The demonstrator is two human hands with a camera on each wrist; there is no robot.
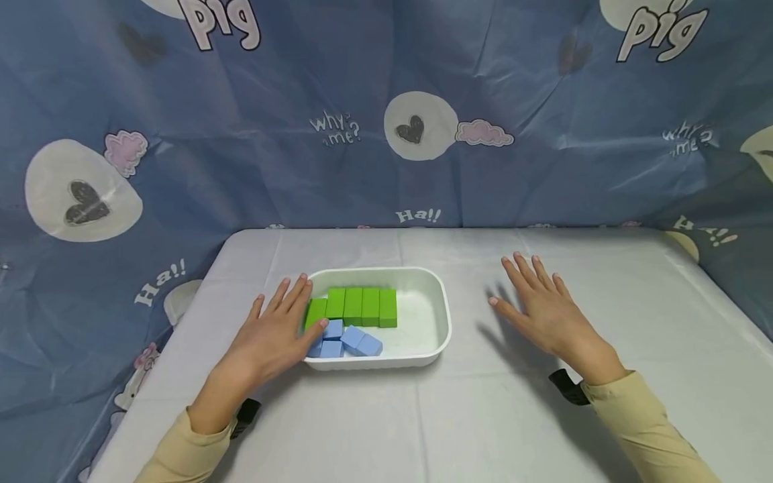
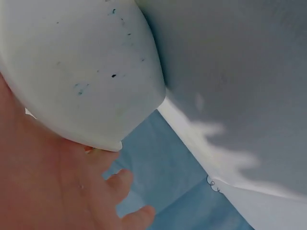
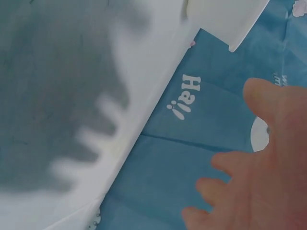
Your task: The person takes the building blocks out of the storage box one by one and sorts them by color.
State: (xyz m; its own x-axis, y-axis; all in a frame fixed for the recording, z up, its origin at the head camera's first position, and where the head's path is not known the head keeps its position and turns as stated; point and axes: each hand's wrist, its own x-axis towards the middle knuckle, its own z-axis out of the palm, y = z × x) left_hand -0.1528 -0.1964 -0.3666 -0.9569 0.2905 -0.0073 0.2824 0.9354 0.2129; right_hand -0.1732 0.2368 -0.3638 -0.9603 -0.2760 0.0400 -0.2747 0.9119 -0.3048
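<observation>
White tray (image 1: 421,315) below centre, green blocks (image 1: 370,308) above blue blocks (image 1: 368,345). My left hand (image 1: 268,339), fingers spread, overlaps tray's left end, contact unclear; right hand (image 1: 549,318) spread, empty, frame right. Best touch lightly, tray level.

All the readable lettering is printed on the blue cloth (image 1: 362,47) behind and beside the desk (image 1: 513,429). Near the top, white letters with dark outlines spell "pig" 2 times: a left "pig" (image 1: 241,23) and a right "pig" (image 1: 688,32). Lower, on 2 lines each, stand a middle "why me?" (image 1: 331,121) and a right-hand "why me?" (image 1: 679,133). "Ha!!" appears 3 times in the head view: a central "Ha!!" (image 1: 407,217), a left "Ha!!" (image 1: 145,295) and a right "Ha!!" (image 1: 684,225). The right wrist view shows 1 "Ha!!" turned sideways; letters near its right edge are too partial to read.
</observation>
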